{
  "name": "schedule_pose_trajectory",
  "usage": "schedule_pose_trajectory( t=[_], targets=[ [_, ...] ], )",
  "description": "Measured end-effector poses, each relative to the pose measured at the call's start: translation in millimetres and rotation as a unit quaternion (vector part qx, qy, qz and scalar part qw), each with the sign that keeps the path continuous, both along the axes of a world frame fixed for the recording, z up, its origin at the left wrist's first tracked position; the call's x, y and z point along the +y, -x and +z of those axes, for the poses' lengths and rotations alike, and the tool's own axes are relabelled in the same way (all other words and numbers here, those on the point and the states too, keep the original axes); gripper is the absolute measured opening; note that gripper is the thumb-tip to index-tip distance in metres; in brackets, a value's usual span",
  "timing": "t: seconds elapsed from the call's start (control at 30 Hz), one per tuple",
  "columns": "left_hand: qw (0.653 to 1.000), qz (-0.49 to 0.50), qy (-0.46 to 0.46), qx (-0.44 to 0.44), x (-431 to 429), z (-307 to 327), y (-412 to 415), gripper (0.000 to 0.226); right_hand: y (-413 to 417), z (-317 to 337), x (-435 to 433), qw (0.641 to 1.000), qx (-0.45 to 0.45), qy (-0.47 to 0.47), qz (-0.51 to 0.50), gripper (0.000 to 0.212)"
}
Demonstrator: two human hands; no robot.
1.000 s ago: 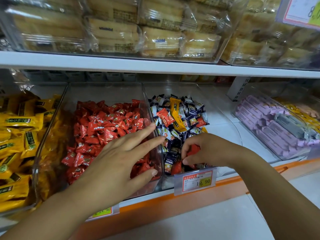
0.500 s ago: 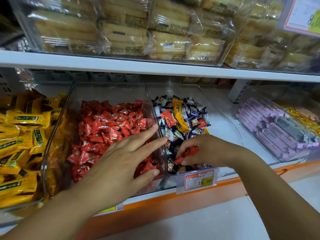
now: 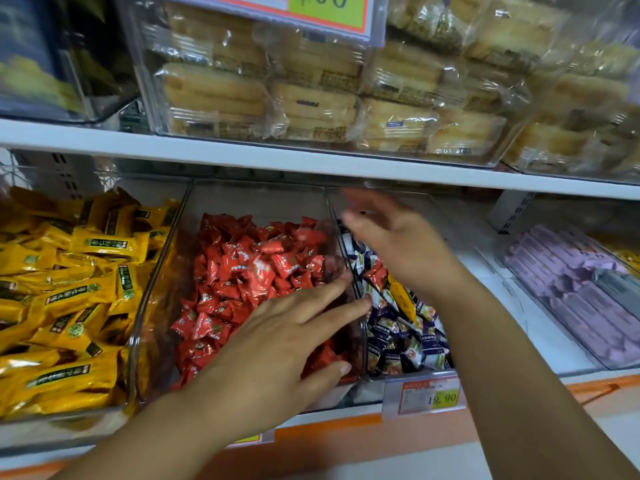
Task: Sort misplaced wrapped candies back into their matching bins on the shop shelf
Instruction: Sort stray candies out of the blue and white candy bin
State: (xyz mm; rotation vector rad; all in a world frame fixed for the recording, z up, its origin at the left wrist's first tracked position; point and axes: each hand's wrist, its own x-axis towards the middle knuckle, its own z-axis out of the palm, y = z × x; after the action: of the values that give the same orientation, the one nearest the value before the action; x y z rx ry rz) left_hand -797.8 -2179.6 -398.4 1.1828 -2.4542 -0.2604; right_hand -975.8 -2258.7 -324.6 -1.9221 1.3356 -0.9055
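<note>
Fingers (image 3: 332,315) of your left hand (image 3: 277,341) lie straight and spread over the front of the red candies (image 3: 242,271), thumb against the front wall of their clear bin (image 3: 156,271); they grasp nothing. Your right hand (image 3: 391,244) hovers above the wall shared with the neighbouring bin (image 3: 370,388), fingers extended, released and motion-blurred, with nothing visibly held. That bin holds dark-blue candies (image 3: 398,341); stray red pieces (image 3: 375,271) and a yellow piece (image 3: 401,299) lie among them. Yellow packets (image 3: 69,289) fill the bin to the left. A price tag (image 3: 429,396) hangs at the shelf edge.
</note>
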Motion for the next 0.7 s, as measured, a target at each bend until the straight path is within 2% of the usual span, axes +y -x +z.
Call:
schedule_pose_trajectory(
  t=[0.07,0.1,0.17,0.23,0.33,0.43,0.6,0.7],
  targets=[
    [1.000,-0.010,-0.013,0.008,1.0,0.8,-1.0,0.063,23.1,-1.5,-2.7,0.997,0.059,0.007,-0.053,0.026],
    [1.000,-0.012,-0.010,0.009,1.3,1.3,-1.2,0.063,34.5,-5.1,-2.4,0.993,0.102,-0.018,-0.057,0.025],
    [1.000,-0.011,-0.010,0.008,0.5,0.5,-1.4,0.064,45.6,-17.9,1.0,0.980,0.177,-0.080,-0.041,0.031],
    [1.000,-0.009,-0.012,0.007,0.2,0.8,-0.9,0.064,48.0,-34.6,2.7,0.976,0.199,-0.083,-0.041,0.038],
    [1.000,-0.007,-0.019,0.005,0.2,0.1,0.7,0.064,50.5,-44.2,5.7,0.982,0.173,-0.022,-0.068,0.022],
    [1.000,-0.004,-0.021,0.004,1.0,-1.0,1.0,0.064,57.1,-40.8,7.7,0.992,0.111,-0.012,-0.063,0.012],
    [1.000,-0.005,-0.016,-0.001,1.0,-1.5,1.6,0.063,54.5,-28.6,7.1,0.996,0.050,-0.002,-0.073,0.007],
    [1.000,-0.006,-0.019,-0.003,1.1,-0.5,1.2,0.064,38.1,-20.0,6.7,0.992,-0.058,0.040,-0.105,0.011]
  ],
)
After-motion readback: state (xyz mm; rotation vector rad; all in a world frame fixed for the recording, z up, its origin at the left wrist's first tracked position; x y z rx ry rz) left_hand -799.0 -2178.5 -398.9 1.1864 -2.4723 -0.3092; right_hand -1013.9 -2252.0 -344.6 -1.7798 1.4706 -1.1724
